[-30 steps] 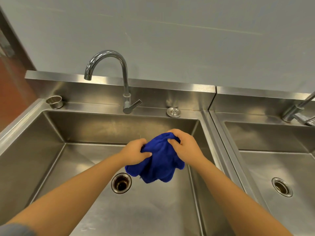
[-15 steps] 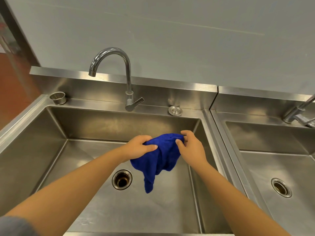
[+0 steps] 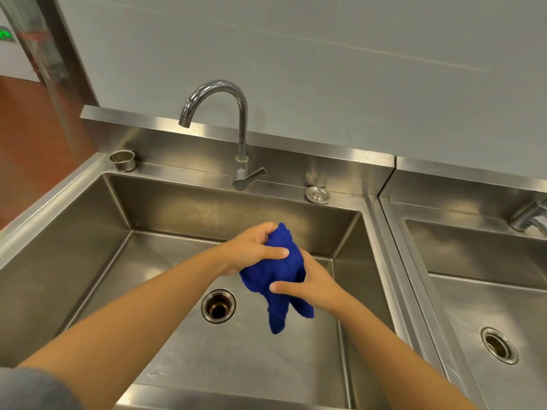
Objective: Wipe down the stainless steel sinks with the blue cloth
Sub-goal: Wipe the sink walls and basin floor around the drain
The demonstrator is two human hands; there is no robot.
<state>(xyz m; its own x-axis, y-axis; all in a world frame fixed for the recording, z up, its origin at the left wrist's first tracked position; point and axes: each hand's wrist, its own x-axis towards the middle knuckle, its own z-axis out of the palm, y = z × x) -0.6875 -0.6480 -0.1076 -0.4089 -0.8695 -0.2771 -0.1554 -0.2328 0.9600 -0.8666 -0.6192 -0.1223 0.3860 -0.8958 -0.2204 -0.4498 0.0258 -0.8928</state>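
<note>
A curved chrome faucet (image 3: 243, 134) is mounted before the grey wall (image 3: 325, 69). A perforated metal cup (image 3: 122, 160) is set well to its left, and a round metal plug (image 3: 317, 194) is laid to its right.

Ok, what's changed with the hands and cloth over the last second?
The left hand rose to the top of the blue cloth; the right hand dropped lower around its middle, so the cloth now hangs lengthwise between them. Both kept their grip, still over the left sink.
</note>
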